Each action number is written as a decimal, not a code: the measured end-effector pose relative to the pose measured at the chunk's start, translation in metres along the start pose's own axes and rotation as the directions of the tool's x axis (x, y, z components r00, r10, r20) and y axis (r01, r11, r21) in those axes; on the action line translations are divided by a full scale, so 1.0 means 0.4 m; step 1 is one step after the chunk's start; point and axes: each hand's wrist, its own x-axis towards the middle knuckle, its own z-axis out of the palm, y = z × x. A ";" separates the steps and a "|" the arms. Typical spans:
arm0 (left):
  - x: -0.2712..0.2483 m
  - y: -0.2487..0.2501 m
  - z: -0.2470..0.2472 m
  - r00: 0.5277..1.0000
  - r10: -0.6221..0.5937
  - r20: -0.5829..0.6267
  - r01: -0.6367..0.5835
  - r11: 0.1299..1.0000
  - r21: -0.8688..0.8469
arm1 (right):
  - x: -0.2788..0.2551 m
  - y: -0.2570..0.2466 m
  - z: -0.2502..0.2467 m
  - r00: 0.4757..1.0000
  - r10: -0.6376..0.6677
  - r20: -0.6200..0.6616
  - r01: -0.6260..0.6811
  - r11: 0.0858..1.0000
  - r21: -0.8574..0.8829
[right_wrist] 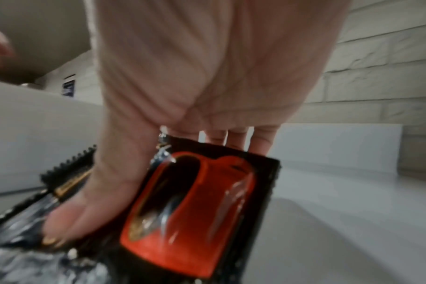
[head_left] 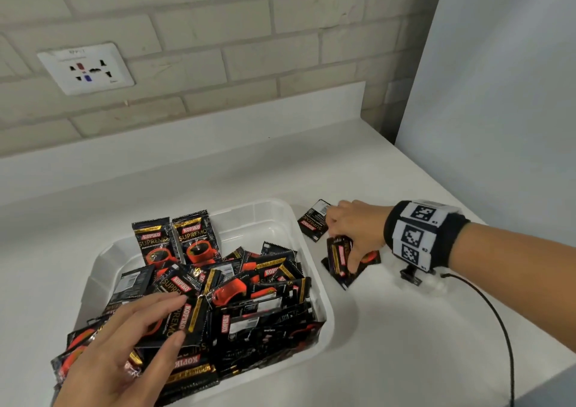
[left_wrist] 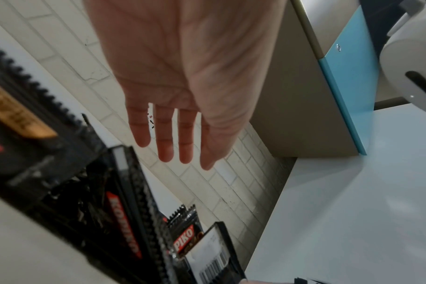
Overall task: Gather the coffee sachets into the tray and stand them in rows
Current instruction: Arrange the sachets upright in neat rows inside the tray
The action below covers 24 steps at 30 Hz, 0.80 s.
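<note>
A white plastic tray on the counter holds a loose heap of several black-and-red coffee sachets. Two sachets stand upright at its back left. My left hand lies over the heap's front left with straight, spread fingers; the left wrist view shows this hand holding nothing. Right of the tray, my right hand grips a small bunch of sachets on the counter. In the right wrist view the thumb and fingers pinch a sachet with a red cup. One more sachet lies flat beyond it.
A wall socket sits on the brick wall behind the white counter. A black cable runs from my right wristband toward the front edge. A pale wall panel bounds the counter on the right.
</note>
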 end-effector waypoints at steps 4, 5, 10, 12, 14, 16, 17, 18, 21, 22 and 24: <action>0.000 -0.004 -0.005 1.000 -0.003 -0.030 0.003 1.000 0.005 | 0.045 0.042 -0.025 0.996 0.061 -0.061 -0.062 0.998 -0.010; 0.001 -0.007 -0.008 0.999 -0.015 -0.042 0.015 1.000 -0.002 | 0.060 0.047 -0.027 0.996 0.067 -0.056 -0.068 0.998 -0.009; -0.013 -0.035 -0.045 0.978 -0.148 -0.146 0.146 0.989 -0.026 | 0.103 0.049 -0.038 0.998 0.054 -0.019 -0.053 0.998 0.028; -0.028 -0.105 -0.085 0.939 -0.281 -0.198 0.280 0.959 -0.032 | 0.105 0.047 -0.038 0.996 0.074 -0.046 -0.071 0.995 0.066; -0.051 -0.221 -0.117 0.872 -0.428 -0.240 0.438 0.899 -0.011 | 0.099 0.050 -0.028 0.992 0.117 -0.054 -0.109 0.984 0.141; -0.060 -0.268 -0.131 0.822 -0.508 -0.258 0.501 0.860 -0.097 | 0.090 0.052 -0.007 0.983 0.174 -0.061 -0.148 0.943 0.298; -0.067 -0.286 -0.124 0.796 -0.544 -0.265 0.525 0.839 -0.148 | 0.082 0.052 0.005 0.977 0.204 -0.067 -0.163 0.909 0.385; -0.075 -0.291 -0.110 0.771 -0.586 -0.251 0.549 0.810 -0.204 | 0.073 0.052 0.019 0.969 0.234 -0.078 -0.174 0.874 0.453; -0.099 -0.266 -0.075 0.703 -0.691 -0.169 0.610 0.708 -0.355 | 0.030 0.054 0.045 0.939 0.317 -0.134 -0.183 0.790 0.585; -0.103 -0.258 -0.069 0.700 -0.699 -0.150 0.623 0.699 -0.351 | 0.012 0.055 0.047 0.926 0.343 -0.156 -0.172 0.753 0.635; -0.106 -0.251 -0.057 0.676 -0.719 -0.160 0.639 0.680 -0.359 | -0.031 0.055 0.035 0.892 0.398 -0.214 -0.113 0.655 0.747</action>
